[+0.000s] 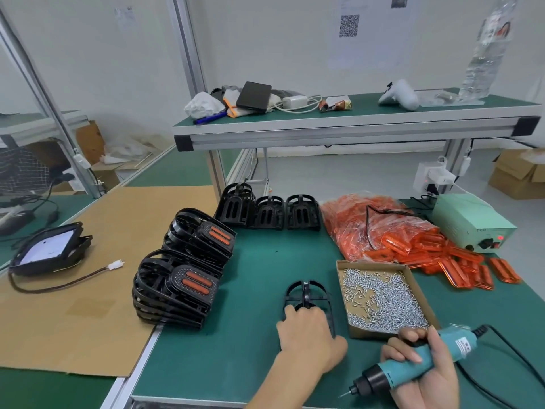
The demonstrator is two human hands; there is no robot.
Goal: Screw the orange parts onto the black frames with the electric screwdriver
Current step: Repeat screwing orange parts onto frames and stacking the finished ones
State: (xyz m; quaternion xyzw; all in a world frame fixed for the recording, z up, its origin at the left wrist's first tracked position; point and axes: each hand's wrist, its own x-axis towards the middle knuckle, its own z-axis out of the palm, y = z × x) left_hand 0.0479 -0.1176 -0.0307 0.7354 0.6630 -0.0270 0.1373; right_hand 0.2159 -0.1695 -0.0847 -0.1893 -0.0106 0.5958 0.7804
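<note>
A black frame (306,293) lies on the green mat in front of me, and my left hand (306,335) grips its near end. My right hand (424,367) holds the teal electric screwdriver (413,364), its bit pointing down-left above the table's front edge. A cardboard tray of silver screws (380,299) sits just right of the frame. Loose orange parts (460,267) spill from a plastic bag (374,231) behind the tray. Two stacks of black frames with orange parts fitted (182,281) stand at the left. Three bare black frames (268,208) stand at the back.
A green power supply box (472,222) sits at the far right, and the screwdriver's black cable (513,349) runs along the right edge. A cardboard sheet (73,305) covers the left table, with a black lamp housing (50,249) on it. A shelf (354,125) hangs overhead.
</note>
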